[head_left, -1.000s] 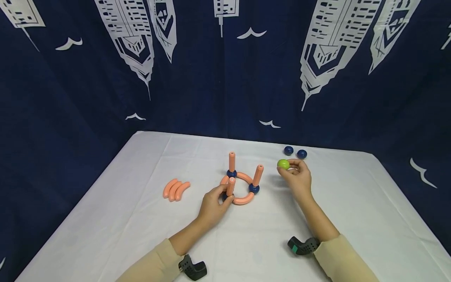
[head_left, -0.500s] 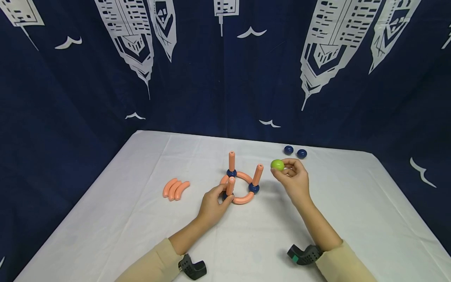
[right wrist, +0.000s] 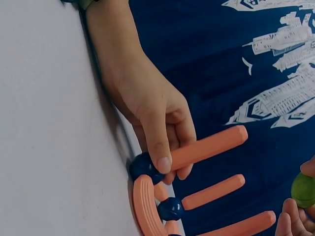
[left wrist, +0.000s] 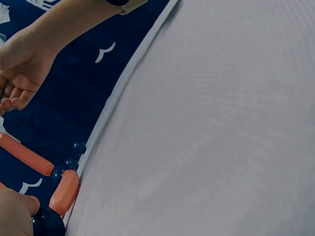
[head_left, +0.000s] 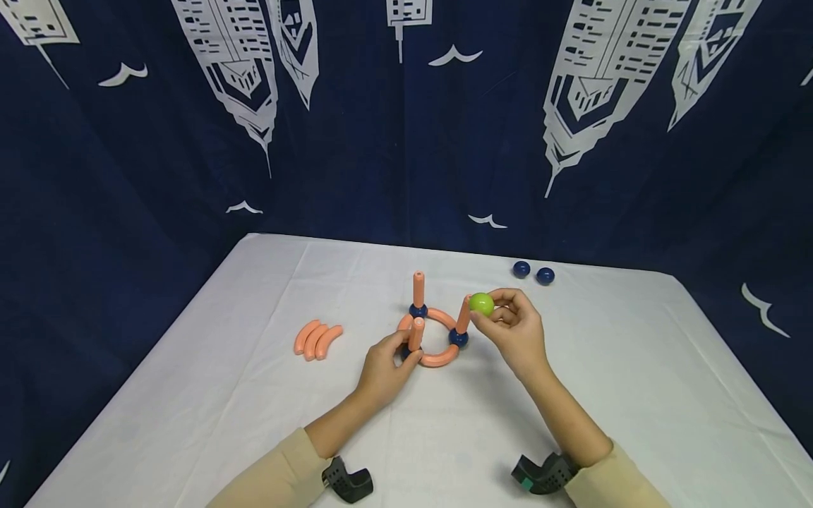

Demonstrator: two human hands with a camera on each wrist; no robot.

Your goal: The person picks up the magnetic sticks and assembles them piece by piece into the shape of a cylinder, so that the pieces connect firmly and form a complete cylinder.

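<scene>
On the table stands a ring of curved orange pieces [head_left: 440, 358] joined by blue balls [head_left: 458, 338], with three orange rods [head_left: 418, 290] rising from the balls. My left hand [head_left: 384, 370] grips the ring's near-left blue ball at the foot of its rod; the right wrist view shows the thumb against that ball [right wrist: 142, 166]. Between thumb and fingers, my right hand [head_left: 517, 331] pinches a lime-green ball [head_left: 481, 304] beside the top of the right-hand rod [head_left: 464, 315]. In the head view the green ball overlaps that rod; whether they touch I cannot tell.
Three loose curved orange pieces [head_left: 317, 341] lie side by side left of the ring. Two loose blue balls [head_left: 521, 269] sit near the far edge of the white-covered table [head_left: 305, 282]. A dark blue patterned curtain [head_left: 406, 141] hangs behind.
My right hand has carried the green ball leftward and slightly nearer, up to the right-hand rod. The left hand has kept its grip on the ring's blue ball without moving.
</scene>
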